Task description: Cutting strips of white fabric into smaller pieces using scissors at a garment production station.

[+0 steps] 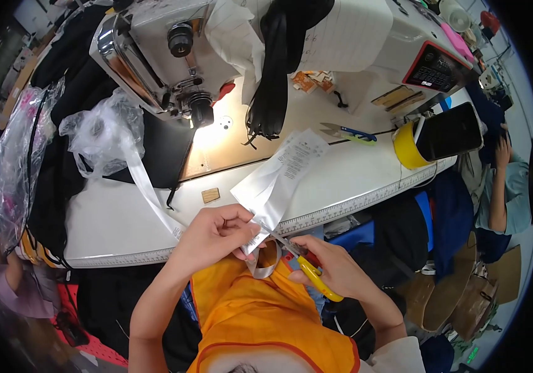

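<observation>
Left hand (213,233) pinches a white label strip (279,177); at its four o'clock, right hand (335,270) grips yellow snips (307,267).

White label strip (282,171); dark screen (450,132)

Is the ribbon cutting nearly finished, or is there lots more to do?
Some looks done: a small stack of printed labels sits in the left hand. In hand now: the right hand holds yellow scissors with the blades at the white ribbon beside those labels. Probably plenty left: the ribbon runs on up the table into a plastic bag, uncut.
</observation>
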`<act>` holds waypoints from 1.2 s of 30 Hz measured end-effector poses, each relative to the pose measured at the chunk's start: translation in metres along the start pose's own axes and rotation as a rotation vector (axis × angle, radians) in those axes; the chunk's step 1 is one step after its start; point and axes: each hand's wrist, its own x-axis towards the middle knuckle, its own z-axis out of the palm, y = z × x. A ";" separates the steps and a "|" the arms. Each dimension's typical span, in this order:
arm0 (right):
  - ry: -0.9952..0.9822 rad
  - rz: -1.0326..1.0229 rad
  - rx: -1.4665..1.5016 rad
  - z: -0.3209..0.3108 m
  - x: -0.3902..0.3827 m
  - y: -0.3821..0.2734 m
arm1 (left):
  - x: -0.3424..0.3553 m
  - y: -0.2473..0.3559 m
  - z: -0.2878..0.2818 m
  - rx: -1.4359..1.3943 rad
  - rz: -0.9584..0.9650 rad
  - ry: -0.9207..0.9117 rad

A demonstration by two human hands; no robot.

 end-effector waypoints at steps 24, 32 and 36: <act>0.764 -0.301 0.158 -0.057 0.040 -0.008 | -0.020 0.008 0.000 0.075 -0.047 -0.112; 0.829 -0.191 -0.102 -0.065 0.059 -0.003 | -0.007 -0.005 -0.005 0.020 -0.051 -0.031; 0.935 -0.392 -0.679 -0.064 0.047 -0.010 | -0.008 -0.001 -0.008 -0.002 0.002 0.071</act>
